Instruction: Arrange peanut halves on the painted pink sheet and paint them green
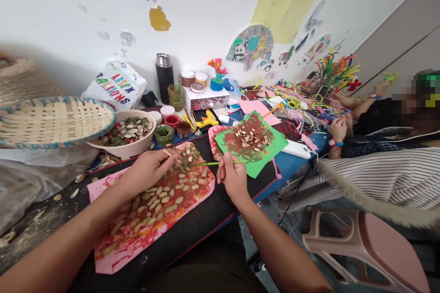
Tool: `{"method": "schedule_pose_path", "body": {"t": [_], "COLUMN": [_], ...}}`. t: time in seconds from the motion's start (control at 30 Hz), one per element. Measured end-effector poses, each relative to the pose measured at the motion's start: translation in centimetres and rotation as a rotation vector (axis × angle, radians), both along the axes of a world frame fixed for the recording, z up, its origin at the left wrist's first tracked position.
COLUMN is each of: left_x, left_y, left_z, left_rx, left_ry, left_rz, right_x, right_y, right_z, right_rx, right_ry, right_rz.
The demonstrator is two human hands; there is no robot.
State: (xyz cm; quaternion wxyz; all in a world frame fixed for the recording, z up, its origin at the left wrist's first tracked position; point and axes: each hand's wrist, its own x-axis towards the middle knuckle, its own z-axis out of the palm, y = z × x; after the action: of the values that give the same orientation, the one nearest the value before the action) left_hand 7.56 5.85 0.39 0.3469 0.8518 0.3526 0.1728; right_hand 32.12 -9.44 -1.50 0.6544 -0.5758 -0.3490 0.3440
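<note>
A pink paper sheet [113, 256] smeared with red paint and covered in peanut shells lies in front of me on the dark table. My left hand [147, 169] rests on its upper part, fingers pinched on a small peanut shell [167, 152]. My right hand [232, 176] is closed on a thin green brush [206, 163] whose tip reaches left over the painted shells. Just beyond lies a green paper sheet [271, 149] with a brown painted patch and more shells.
A pink bowl [132, 146] of painted shells and a woven basket [51, 121] sit at the left. Paint pots [172, 121], a yellow glue gun [208, 120] and a black flask [164, 75] stand behind. Another person [385, 114] works at the right amid pipe cleaners. A pink plastic stool [371, 247] stands lower right.
</note>
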Motion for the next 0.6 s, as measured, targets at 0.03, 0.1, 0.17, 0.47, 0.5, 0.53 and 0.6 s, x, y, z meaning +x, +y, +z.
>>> {"method": "schedule_pose_path", "body": {"t": [0.03, 0.1, 0.17, 0.47, 0.5, 0.53, 0.6], "left_x": [0.0, 0.1, 0.2, 0.1, 0.1, 0.1, 0.2], "left_y": [0.0, 0.1, 0.2, 0.2, 0.2, 0.2, 0.2], "left_z": [-0.1, -0.3, -0.4, -0.6, -0.6, -0.6, -0.6], "left_rx": [0.013, 0.026, 0.024, 0.023, 0.018, 0.015, 0.01], "left_ry": [0.021, 0.046, 0.057, 0.059, 0.053, 0.045, 0.032], "left_rz": [-0.004, -0.014, -0.019, -0.013, -0.013, -0.013, -0.014], "right_x": [0.0, -0.3, -0.6, -0.7, -0.8, -0.9, -1.2], "right_y": [-0.1, -0.2, -0.2, -0.7, -0.7, -0.6, -0.3], "right_z": [0.1, 0.1, -0.1, -0.7, -0.7, -0.8, -0.9], "right_rx": [0.004, 0.002, -0.008, -0.019, -0.014, -0.008, -0.005], "right_ry": [0.002, -0.003, -0.027, -0.055, -0.058, -0.064, -0.078], "right_rz": [-0.001, 0.007, 0.026, 0.037, 0.041, 0.048, 0.07]}}
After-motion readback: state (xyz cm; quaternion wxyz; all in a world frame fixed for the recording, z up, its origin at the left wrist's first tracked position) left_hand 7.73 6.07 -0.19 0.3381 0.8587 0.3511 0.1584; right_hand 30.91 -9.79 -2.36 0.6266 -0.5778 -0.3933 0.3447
